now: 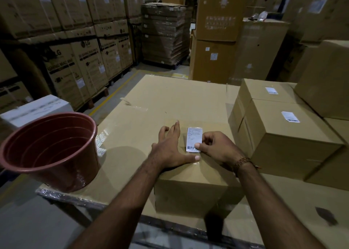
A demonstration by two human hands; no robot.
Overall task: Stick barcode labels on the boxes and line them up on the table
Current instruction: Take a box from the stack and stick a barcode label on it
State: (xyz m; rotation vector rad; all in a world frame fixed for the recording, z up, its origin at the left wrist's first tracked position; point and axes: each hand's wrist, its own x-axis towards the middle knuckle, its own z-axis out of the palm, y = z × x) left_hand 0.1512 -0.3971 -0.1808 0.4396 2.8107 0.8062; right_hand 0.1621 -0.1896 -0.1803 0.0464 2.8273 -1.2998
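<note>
Right hand (217, 147) pinches the white barcode label (194, 139) atop the plain brown box (190, 188); left hand (172, 148) lies flat and spread beside it. Label text's too blurry to read.

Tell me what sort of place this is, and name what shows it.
Most likely a warehouse or goods store. Tall stacks of printed appliance cartons line the aisle, a wrapped pallet of flat cardboard stands behind, and a yellow floor line marks the walkway.
</note>
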